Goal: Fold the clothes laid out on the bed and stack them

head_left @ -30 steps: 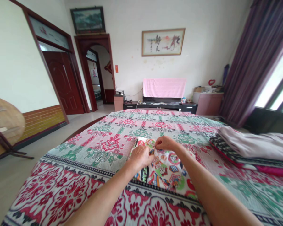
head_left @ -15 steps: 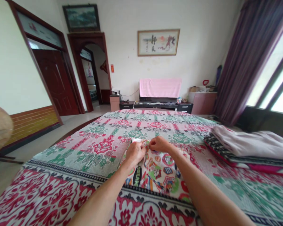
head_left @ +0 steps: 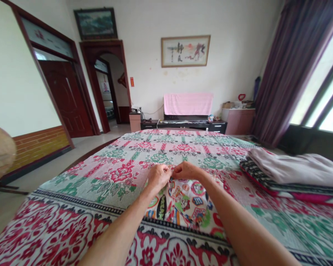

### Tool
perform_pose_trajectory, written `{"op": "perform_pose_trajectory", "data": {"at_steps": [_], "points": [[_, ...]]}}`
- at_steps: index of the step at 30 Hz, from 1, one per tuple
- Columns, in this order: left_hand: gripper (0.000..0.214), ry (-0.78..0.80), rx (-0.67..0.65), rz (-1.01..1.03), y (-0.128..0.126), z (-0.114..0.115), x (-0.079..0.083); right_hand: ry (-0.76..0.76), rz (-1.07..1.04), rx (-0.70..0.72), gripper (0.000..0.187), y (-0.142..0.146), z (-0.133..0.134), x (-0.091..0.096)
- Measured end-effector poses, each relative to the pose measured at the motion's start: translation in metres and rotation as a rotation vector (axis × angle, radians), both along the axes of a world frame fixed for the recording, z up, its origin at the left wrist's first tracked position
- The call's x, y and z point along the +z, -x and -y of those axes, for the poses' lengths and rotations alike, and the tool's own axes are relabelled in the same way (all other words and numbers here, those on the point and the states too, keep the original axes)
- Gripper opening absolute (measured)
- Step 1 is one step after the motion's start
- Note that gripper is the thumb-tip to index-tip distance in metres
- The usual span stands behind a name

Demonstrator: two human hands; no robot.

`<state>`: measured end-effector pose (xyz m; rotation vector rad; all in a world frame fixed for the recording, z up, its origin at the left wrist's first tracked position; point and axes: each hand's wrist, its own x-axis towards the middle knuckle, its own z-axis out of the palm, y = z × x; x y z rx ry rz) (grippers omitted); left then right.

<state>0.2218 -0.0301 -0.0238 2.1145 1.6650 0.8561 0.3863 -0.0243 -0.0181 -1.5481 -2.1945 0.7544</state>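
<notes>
Cloth lies on the flowered cover, left hand and right hand pinching it close together at the far edge; careful now, an uneven tug could skew or bunch it.

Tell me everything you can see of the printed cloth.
The printed cloth looks thin and soft, white with crowded red, green, blue and orange motifs. It lies roughly flat, creased, on the floral cover. The left hand and right hand appear to pinch its far side, partly hiding it.
</notes>
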Motion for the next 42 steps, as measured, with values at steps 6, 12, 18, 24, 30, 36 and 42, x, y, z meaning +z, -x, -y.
{"op": "perform_pose_trajectory", "data": {"at_steps": [6, 12, 18, 24, 30, 36, 42], "points": [[0.031, -0.007, -0.089, -0.074, 0.001, 0.002, 0.0, 0.143, -0.052, 0.019, 0.02, -0.009, -0.002, 0.002], [0.041, -0.062, -0.088, -0.083, 0.007, -0.001, 0.002, -0.058, -0.027, -0.261, 0.024, -0.022, -0.005, 0.005], [0.023, -0.172, -0.098, -0.185, 0.008, -0.006, -0.006, -0.323, -0.002, -0.327, 0.025, -0.016, -0.016, -0.011], [0.027, -0.172, -0.295, -0.27, 0.006, -0.004, -0.015, -0.433, -0.052, -0.193, 0.024, -0.008, -0.02, -0.024], [0.032, -0.134, -0.372, -0.251, 0.008, -0.003, -0.013, -0.422, 0.171, -0.112, 0.024, -0.009, -0.021, -0.032], [0.027, -0.031, -0.137, -0.119, 0.025, -0.013, 0.0, -0.384, 0.214, -0.15, 0.027, -0.003, -0.011, -0.023], [0.023, -0.034, -0.116, -0.226, 0.041, -0.005, 0.001, -0.398, 0.246, -0.203, 0.033, 0.004, 0.0, -0.021]]}}
